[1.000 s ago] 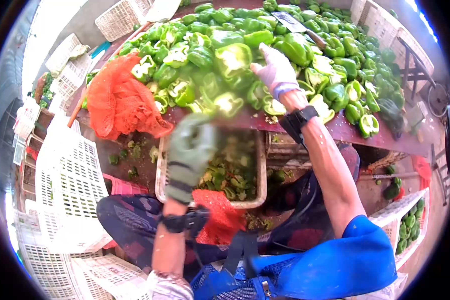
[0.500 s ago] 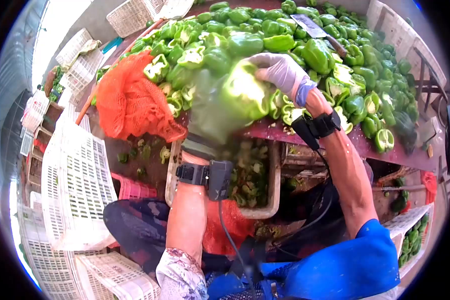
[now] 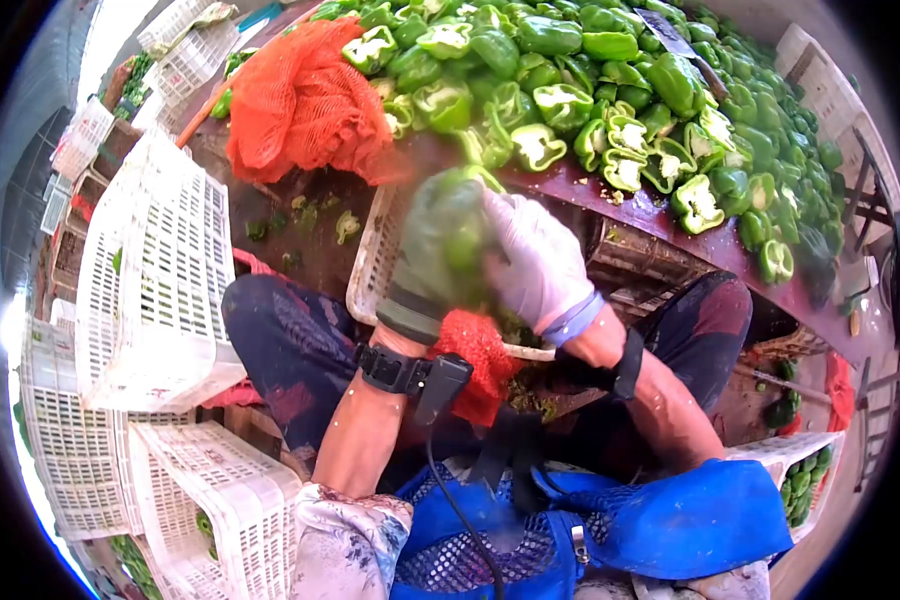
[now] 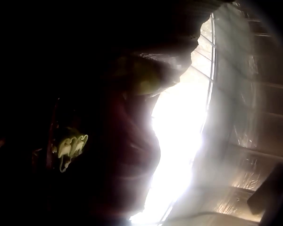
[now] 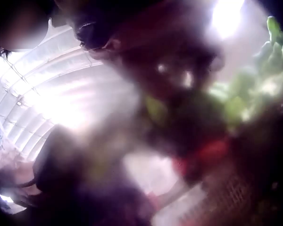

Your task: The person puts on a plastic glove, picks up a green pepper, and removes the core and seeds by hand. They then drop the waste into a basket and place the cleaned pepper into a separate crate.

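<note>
In the head view my left hand (image 3: 422,245), in a grey-green glove, grips a green bell pepper (image 3: 464,246) in front of my body. My right hand (image 3: 542,262), in a whitish glove with a purple cuff, bends its fingers against the same pepper from the right. Both hands hang over a pale-rimmed crate (image 3: 375,245) below the table edge, covering much of it. Blur and fingers hide most of the pepper. The left wrist view is mostly dark, and the right wrist view is heavily blurred.
Whole and cut bell peppers (image 3: 560,105) are heaped on the purplish table (image 3: 610,208). A cleaver (image 3: 665,33) lies on the heap. An orange mesh bag (image 3: 305,105) drapes over the near-left edge, and red netting (image 3: 475,365) lies below my hands. White crates (image 3: 155,280) stand at left.
The large cut pepper held at the heap a moment ago has left that spot. Both hands have come back toward my body over the crate, and the head view has tilted down.
</note>
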{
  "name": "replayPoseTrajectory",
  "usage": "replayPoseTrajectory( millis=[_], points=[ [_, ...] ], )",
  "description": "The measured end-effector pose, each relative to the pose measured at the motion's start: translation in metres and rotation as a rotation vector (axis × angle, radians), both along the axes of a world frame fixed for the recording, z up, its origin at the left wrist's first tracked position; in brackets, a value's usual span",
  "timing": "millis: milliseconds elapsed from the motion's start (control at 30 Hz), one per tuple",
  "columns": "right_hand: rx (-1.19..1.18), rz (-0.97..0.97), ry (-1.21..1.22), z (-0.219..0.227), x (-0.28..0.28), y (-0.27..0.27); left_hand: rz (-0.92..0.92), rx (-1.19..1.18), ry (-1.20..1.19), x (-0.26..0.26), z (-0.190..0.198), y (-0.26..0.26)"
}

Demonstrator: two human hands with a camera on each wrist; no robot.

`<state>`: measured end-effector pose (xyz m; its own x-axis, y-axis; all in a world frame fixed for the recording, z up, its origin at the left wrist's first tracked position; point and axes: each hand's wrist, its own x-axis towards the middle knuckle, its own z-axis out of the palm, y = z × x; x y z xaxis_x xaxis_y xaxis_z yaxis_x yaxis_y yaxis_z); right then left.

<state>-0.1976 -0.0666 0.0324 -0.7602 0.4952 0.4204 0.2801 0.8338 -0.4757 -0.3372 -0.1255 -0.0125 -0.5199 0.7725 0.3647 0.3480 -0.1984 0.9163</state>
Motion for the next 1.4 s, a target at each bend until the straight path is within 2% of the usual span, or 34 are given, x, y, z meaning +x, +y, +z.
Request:
replayPoseTrajectory(
  millis=[133,167,300,367,467,533,600,633,733,833,900,933,967,1033,1067,1133,1167,1200,1233,1267,1300,1333,1400],
  points=[
    [-0.100,0.002,0.094,-0.013,0.001,-0.015,0.054,-0.018,-0.159,0.010,-0.003,-0.019],
    [-0.077,-0.027,0.147,-0.018,0.000,-0.016,0.084,0.020,-0.268,0.015,-0.004,-0.015],
    [-0.564,-0.009,0.067,-0.024,-0.002,-0.009,0.096,0.078,-0.721,0.032,-0.001,-0.012],
    [-0.836,-0.012,0.058,-0.032,0.000,-0.008,-0.064,-0.005,-0.616,0.017,-0.012,-0.010],
    [-0.918,0.049,0.066,-0.045,0.000,0.008,-0.080,-0.077,-0.108,0.009,-0.027,-0.014],
    [-0.900,0.070,-0.003,-0.037,0.005,0.008,-0.082,0.002,0.154,0.009,-0.031,-0.020],
    [-0.863,0.154,-0.045,-0.038,0.010,0.008,-0.221,-0.083,-0.199,0.006,-0.042,-0.019],
    [-0.964,0.114,-0.109,-0.035,0.012,0.010,-0.245,-0.121,-0.320,0.008,-0.048,-0.020],
    [-1.115,0.129,-0.119,-0.045,0.010,0.016,-0.215,0.040,0.121,0.010,-0.053,-0.025],
    [-0.798,0.055,-0.181,-0.054,0.002,0.014,-0.093,0.110,0.401,0.009,-0.065,-0.025],
    [-0.565,-0.003,-0.161,-0.053,-0.001,0.006,-0.068,-0.036,-0.116,0.013,-0.074,-0.021],
    [-0.448,-0.031,-0.152,-0.053,-0.003,0.002,-0.038,-0.052,-0.156,0.016,-0.078,-0.021],
    [-0.193,-0.124,-0.213,-0.060,-0.008,-0.001,-0.008,-0.067,-0.197,0.020,-0.078,-0.020],
    [-0.147,-0.100,-0.039,-0.069,-0.009,-0.006,0.068,-0.086,-0.305,0.022,-0.086,-0.018],
    [-0.120,-0.086,0.045,-0.071,-0.009,-0.007,0.079,-0.063,-0.451,0.021,-0.086,-0.020],
    [-0.287,-0.074,0.322,-0.074,-0.017,0.008,0.077,0.023,-0.726,0.013,-0.087,-0.024],
    [-0.520,-0.086,0.461,-0.048,-0.015,0.012,0.073,0.081,-0.839,0.009,-0.087,-0.024],
    [-0.756,-0.096,0.597,-0.020,-0.012,0.018,0.100,0.096,-0.790,0.006,-0.093,-0.024],
    [-0.587,-0.100,0.588,-0.018,-0.009,0.030,0.128,0.110,-0.741,0.003,-0.099,-0.025],
    [-0.418,-0.108,0.577,-0.019,-0.002,0.046,0.122,0.119,-0.789,0.006,-0.092,-0.027],
    [-0.100,-0.133,0.301,-0.043,0.004,0.063,0.046,0.161,-0.909,0.006,-0.082,-0.026],
    [0.045,-0.229,-0.070,-0.046,0.016,0.064,-0.024,0.198,-1.032,0.006,-0.070,-0.025],
    [-0.240,-0.155,0.085,-0.042,0.017,0.050,-0.293,0.318,-1.441,0.009,-0.039,-0.028]
  ],
)
